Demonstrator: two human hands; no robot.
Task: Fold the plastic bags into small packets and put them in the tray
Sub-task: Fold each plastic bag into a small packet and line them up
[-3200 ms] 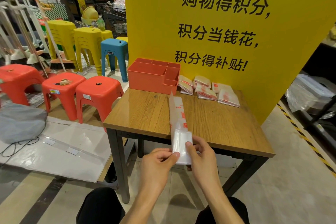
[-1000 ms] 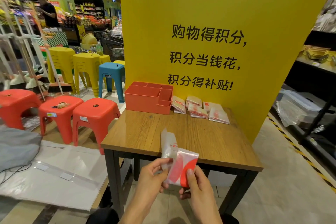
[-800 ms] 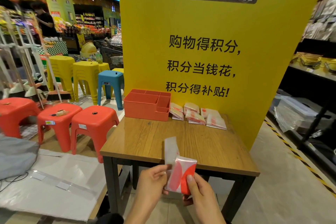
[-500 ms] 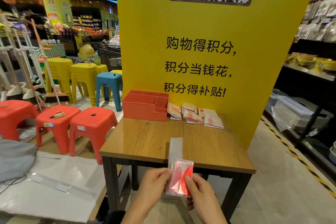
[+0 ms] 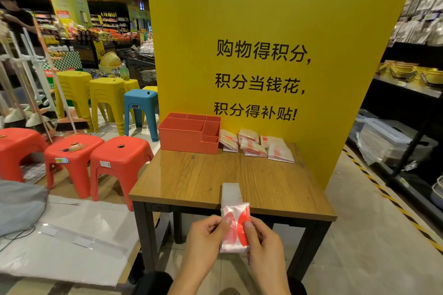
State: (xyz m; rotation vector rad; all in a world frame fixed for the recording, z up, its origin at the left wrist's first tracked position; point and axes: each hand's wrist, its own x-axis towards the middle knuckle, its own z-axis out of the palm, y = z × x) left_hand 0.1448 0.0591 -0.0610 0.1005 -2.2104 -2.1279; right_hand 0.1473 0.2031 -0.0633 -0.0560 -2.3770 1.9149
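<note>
Slick film may spring open if either pinch slackens, undoing the fold. The left hand [image 5: 203, 239] and right hand [image 5: 266, 244], thumbs forward, pinch the half-folded translucent red-printed plastic bag [image 5: 236, 227] at the wooden table's [image 5: 191, 175] near edge. The orange compartmented plastic tray [image 5: 189, 136] sits at the far-left corner.

Both hands pinch a partly folded plastic bag [image 5: 233, 227] over the near edge of the wooden table [image 5: 206, 179]: left hand [image 5: 206, 235] on its left side, right hand [image 5: 265, 244] on its right. At the far edge sits an orange compartment tray [image 5: 189, 133], with folded packets [image 5: 256, 146] just right of it.
</note>
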